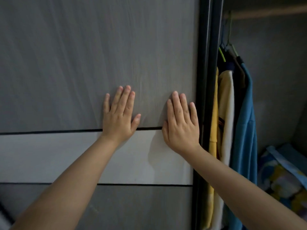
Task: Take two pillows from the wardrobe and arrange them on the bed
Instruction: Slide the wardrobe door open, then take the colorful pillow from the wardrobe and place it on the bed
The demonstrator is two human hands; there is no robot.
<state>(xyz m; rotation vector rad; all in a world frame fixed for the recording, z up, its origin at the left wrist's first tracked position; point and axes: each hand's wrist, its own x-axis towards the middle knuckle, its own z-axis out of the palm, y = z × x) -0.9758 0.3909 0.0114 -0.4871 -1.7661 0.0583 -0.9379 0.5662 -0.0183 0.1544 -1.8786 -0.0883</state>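
Note:
A grey wood-grain sliding wardrobe door (83, 55) fills most of the head view, with a lighter band across its middle. My left hand (118, 115) and my right hand (181, 123) lie flat on the door, palms down and fingers spread, holding nothing. My right hand is close to the door's black edge frame (205, 80). To the right of the frame the wardrobe stands partly uncovered. At the lower right inside it lies patterned blue and yellow bedding (285, 176); whether it is a pillow cannot be told.
Clothes hang inside the wardrobe from hangers on a rail: a yellow garment (214, 122), a cream one (227, 113) and a blue one (245, 130). The wardrobe's interior wall (279, 72) is dark grey.

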